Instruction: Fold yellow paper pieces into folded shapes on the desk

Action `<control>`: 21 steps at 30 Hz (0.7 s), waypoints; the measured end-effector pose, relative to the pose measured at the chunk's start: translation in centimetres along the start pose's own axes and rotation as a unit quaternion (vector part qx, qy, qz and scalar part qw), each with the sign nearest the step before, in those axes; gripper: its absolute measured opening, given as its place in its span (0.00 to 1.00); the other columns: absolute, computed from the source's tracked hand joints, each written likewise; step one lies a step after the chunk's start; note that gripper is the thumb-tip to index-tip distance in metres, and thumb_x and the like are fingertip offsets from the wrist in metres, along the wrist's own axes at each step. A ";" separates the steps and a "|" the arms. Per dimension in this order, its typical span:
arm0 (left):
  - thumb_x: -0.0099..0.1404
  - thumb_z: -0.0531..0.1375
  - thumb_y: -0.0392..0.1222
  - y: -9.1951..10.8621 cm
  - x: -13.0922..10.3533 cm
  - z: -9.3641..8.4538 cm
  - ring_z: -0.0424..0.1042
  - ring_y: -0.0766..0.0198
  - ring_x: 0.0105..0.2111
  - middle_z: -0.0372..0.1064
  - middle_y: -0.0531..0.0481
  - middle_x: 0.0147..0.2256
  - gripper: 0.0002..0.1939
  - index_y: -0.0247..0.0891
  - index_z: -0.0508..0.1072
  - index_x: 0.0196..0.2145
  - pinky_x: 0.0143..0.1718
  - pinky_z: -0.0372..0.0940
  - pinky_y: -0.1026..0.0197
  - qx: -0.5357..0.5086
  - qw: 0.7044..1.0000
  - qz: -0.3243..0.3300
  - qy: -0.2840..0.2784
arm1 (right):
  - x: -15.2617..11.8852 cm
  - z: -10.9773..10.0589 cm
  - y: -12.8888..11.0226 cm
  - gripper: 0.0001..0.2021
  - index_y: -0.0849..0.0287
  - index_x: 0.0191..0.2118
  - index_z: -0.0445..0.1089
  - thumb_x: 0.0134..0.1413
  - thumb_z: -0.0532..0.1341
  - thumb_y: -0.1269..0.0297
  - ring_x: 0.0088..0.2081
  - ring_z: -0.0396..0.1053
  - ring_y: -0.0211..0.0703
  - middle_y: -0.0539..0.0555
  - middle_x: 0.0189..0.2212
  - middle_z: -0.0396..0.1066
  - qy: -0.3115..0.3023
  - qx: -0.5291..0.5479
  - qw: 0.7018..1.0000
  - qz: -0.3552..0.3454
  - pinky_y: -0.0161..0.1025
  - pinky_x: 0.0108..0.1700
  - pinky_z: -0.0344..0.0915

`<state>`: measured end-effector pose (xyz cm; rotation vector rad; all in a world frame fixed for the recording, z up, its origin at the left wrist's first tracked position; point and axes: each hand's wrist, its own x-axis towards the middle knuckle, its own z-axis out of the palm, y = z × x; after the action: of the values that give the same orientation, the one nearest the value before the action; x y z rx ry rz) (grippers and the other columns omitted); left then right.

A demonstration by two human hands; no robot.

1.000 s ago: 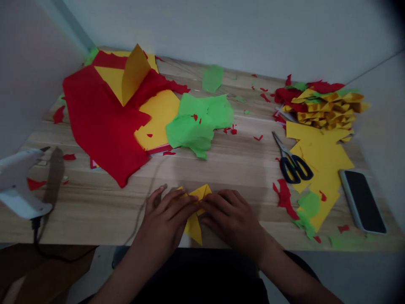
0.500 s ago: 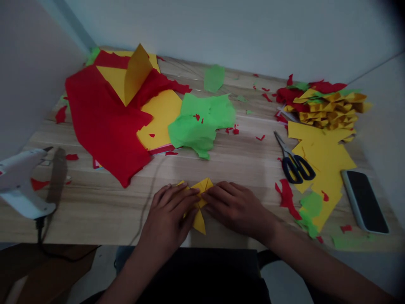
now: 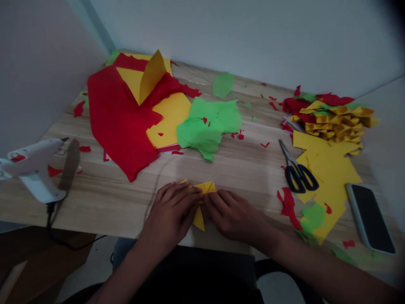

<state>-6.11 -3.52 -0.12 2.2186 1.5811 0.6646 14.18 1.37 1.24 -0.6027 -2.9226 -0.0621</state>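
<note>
Near the table's front edge lies a small folded yellow paper piece [image 3: 199, 220], creased, with pointed flaps sticking out at the top and bottom. My left hand [image 3: 174, 205] covers its left side, fingers bent and pressed together on the paper. From the right, my right hand [image 3: 232, 213] pinches the paper with curled fingers, its tips close to those of the left. Much of the folded piece is hidden beneath both hands.
Left stands a white glue gun [image 3: 39, 169] with a cord. Behind are red paper [image 3: 120, 122], yellow paper [image 3: 172, 112] and green paper [image 3: 209, 124]. Scissors [image 3: 297, 169] rest partly on yellow cut paper [image 3: 335, 181], below folded yellow pieces [image 3: 341, 122]. A phone [image 3: 370, 217] lies right.
The camera view has tilted and shifted slightly, so the table's contents appear farther right. My right-hand fingers have curled in a little more over the folded paper.
</note>
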 end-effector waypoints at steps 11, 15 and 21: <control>0.65 0.59 0.44 -0.3 1.1 0.3 0.67 0.55 0.49 0.75 0.54 0.45 0.06 0.47 0.76 0.38 0.50 0.59 0.48 0.021 0.999 -0.021 0.024 | -0.4 0.9 2.6 0.11 0.61 0.49 0.67 0.66 0.52 0.68 0.42 0.65 0.44 0.57 0.40 0.70 0.026 0.133 0.990 0.027 0.41 0.43 0.66; 0.65 0.58 0.41 -0.1 1.2 0.2 0.67 0.55 0.49 0.75 0.54 0.45 0.06 0.46 0.76 0.38 0.51 0.59 0.48 0.010 0.999 -0.021 0.027 | -0.2 0.5 3.4 0.12 0.62 0.51 0.66 0.66 0.51 0.70 0.43 0.65 0.44 0.58 0.41 0.69 -0.001 0.127 0.992 -0.005 0.42 0.44 0.67; 0.62 0.62 0.43 -0.2 1.5 -0.2 0.64 0.51 0.53 0.74 0.51 0.47 0.11 0.47 0.75 0.43 0.52 0.59 0.45 0.021 1.000 -0.014 -0.003 | 0.3 0.1 3.6 0.12 0.64 0.49 0.67 0.66 0.49 0.72 0.39 0.66 0.44 0.59 0.39 0.69 -0.002 0.079 0.996 -0.033 0.41 0.39 0.66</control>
<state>-5.92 -2.00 0.20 2.2226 1.6348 0.6214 15.32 4.79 1.20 -0.4804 -2.9148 0.1621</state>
